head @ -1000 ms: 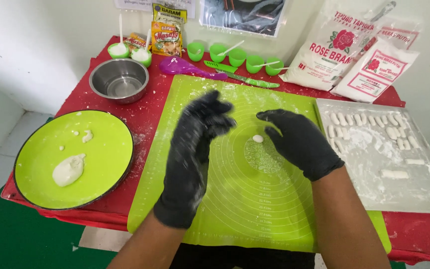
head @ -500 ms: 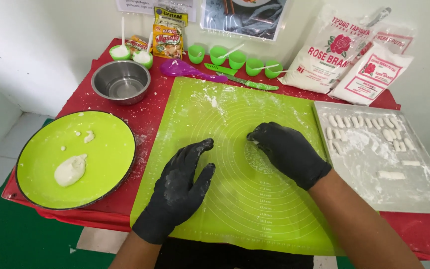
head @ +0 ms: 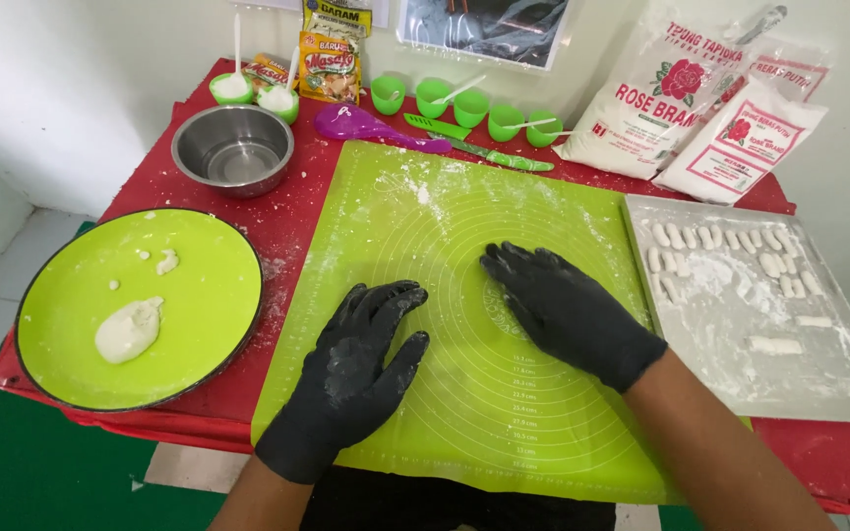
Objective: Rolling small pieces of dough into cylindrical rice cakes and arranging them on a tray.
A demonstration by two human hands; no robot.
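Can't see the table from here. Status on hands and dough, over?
Left hand flat on green mat, open. Right hand palm-down on mat; dough under it not visible. Shaped pieces on floured tray. Nothing between hands.

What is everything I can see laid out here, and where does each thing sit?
Silicone mat: one, lime green, floured, table centre.
Plate: one, green, left; holds a dough lump.
Steel bowl: one, silver, back left.
Small cups: about seven, green, back row.
Scoop: one, purple, behind the mat.
Flour bags: two, white, back right.
Tray: one, grey, right; rows of white dough pieces.
Left hand: black glove, flat on the mat.
Right hand: black glove, palm down on the mat.
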